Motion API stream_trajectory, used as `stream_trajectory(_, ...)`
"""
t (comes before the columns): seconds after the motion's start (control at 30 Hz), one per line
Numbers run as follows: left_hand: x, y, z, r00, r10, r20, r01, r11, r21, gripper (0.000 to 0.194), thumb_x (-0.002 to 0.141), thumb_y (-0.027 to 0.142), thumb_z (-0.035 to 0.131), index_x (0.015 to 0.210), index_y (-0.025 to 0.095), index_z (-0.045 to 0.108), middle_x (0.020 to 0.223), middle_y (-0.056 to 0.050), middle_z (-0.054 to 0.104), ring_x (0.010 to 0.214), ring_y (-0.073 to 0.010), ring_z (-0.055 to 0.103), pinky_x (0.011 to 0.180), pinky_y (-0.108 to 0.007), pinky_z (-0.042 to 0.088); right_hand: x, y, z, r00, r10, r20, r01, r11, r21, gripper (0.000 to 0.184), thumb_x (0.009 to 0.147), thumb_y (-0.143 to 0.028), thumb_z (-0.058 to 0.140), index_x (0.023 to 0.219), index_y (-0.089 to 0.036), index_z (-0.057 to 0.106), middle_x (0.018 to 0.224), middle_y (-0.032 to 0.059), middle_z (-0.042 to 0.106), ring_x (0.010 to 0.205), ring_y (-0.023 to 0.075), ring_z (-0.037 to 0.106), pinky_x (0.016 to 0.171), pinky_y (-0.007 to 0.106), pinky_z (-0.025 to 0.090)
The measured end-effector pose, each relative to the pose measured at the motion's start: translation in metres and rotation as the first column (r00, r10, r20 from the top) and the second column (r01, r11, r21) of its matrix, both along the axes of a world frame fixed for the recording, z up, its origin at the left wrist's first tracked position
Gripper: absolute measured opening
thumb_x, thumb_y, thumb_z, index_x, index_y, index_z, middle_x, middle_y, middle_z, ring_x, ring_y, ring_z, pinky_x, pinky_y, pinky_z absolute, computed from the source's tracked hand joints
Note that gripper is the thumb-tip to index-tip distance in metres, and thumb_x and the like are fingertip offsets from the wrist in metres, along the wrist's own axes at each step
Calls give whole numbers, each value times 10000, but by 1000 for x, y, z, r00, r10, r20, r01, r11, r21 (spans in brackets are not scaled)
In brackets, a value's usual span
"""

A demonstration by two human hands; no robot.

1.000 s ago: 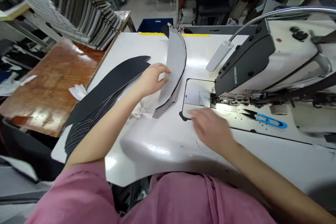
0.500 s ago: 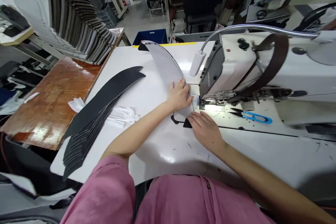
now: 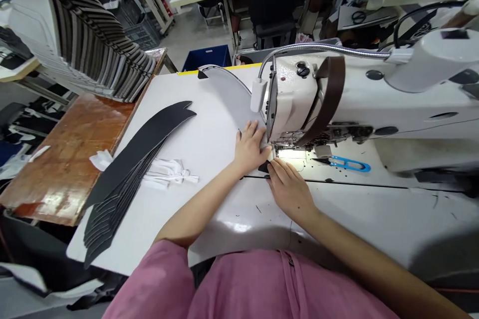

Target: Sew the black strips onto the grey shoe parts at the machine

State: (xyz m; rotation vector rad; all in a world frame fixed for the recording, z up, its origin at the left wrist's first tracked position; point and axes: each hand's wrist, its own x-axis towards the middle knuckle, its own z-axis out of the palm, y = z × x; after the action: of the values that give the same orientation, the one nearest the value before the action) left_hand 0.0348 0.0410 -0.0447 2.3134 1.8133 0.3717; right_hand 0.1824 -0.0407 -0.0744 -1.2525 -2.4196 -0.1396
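Observation:
A curved light-grey panel (image 3: 224,87) with a dark edge lies on the white sewing table, its near end by the presser foot (image 3: 276,150) of the sewing machine (image 3: 295,92). Flat on this panel, fingers spread, rests my left hand (image 3: 250,147), just left of the foot. My right hand (image 3: 290,184) has its fingers pressed together at the panel's near edge, in front of the foot. A small black end (image 3: 264,167) shows between my hands. What lies under my right fingertips is hidden. Blue thread snips (image 3: 350,163) lie right of the needle area.
Several black curved strips (image 3: 138,154) are fanned on the left of the table, beside white cloth scraps (image 3: 168,173). A tall stack of grey panels (image 3: 93,45) stands on a wooden table (image 3: 71,159). A blue bin (image 3: 207,57) sits beyond the far edge.
The panel's near end has come closer to the presser foot, and my left hand has moved nearer the foot with it. The whole view has shifted slightly.

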Motion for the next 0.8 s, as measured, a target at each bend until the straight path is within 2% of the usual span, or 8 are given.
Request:
stream_trajectory(0.2, 5, 3, -5, 999, -24, -44, 26, 999, 44, 424, 862, 392, 508, 1223, 171, 538, 1374, -139, 490, 1373, -295, 303, 1148, -529, 224, 4, -4, 3, 999, -34, -2, 34, 999, -12, 339, 930, -192, 455, 1209, -52, 588, 1250, 189, 586, 1222, 292, 518, 1061, 457, 412)
stream_trajectory(0.33, 5, 2, -7, 999, -36, -29, 38, 997, 61, 377, 867, 388, 501, 1179, 183, 556, 1403, -121, 463, 1385, -284, 282, 1153, -527, 213, 5, -4, 2, 999, -34, 15, 34, 999, -4, 337, 927, -204, 459, 1208, -74, 590, 1244, 185, 588, 1220, 291, 517, 1058, 465, 413)
stream_trajectory(0.47, 3, -3, -2, 999, -44, -3, 44, 997, 63, 358, 875, 378, 495, 1169, 184, 562, 1417, -117, 447, 1397, -281, 262, 1148, -527, 224, 5, -5, 1, 1000, -30, -9, 30, 999, 19, 342, 924, -201, 470, 1198, -32, 584, 1231, 193, 593, 1209, 298, 521, 1056, 471, 407)
stream_trajectory(0.53, -1, -12, 1, 995, -96, 39, 93, 994, 63, 345, 877, 341, 496, 1174, 179, 564, 1403, -119, 458, 1388, -269, 287, 1136, -488, 279, 5, -5, 2, 999, -35, -3, 35, 999, 30, 343, 926, -205, 469, 1197, -31, 585, 1227, 189, 597, 1203, 295, 523, 1056, 468, 402)
stream_trajectory(0.67, -11, -30, -1, 935, -307, 179, 294, 951, 96, 275, 911, 230, 440, 1125, 190, 608, 1311, -101, 534, 1331, -213, 384, 1095, -378, 388, 5, -2, 4, 999, -40, 12, 40, 999, 28, 355, 928, -218, 471, 1202, -21, 580, 1239, 193, 587, 1207, 290, 510, 1071, 467, 373)
stream_trajectory(0.8, -15, -30, -11, 880, -401, 254, 356, 912, 206, 258, 919, 173, 436, 1046, 150, 659, 1183, -130, 595, 1236, -237, 476, 1039, -399, 448, 3, -4, 4, 998, -52, 22, 51, 997, 53, 343, 929, -223, 476, 1175, -20, 600, 1231, 180, 597, 1199, 281, 506, 1053, 454, 370)
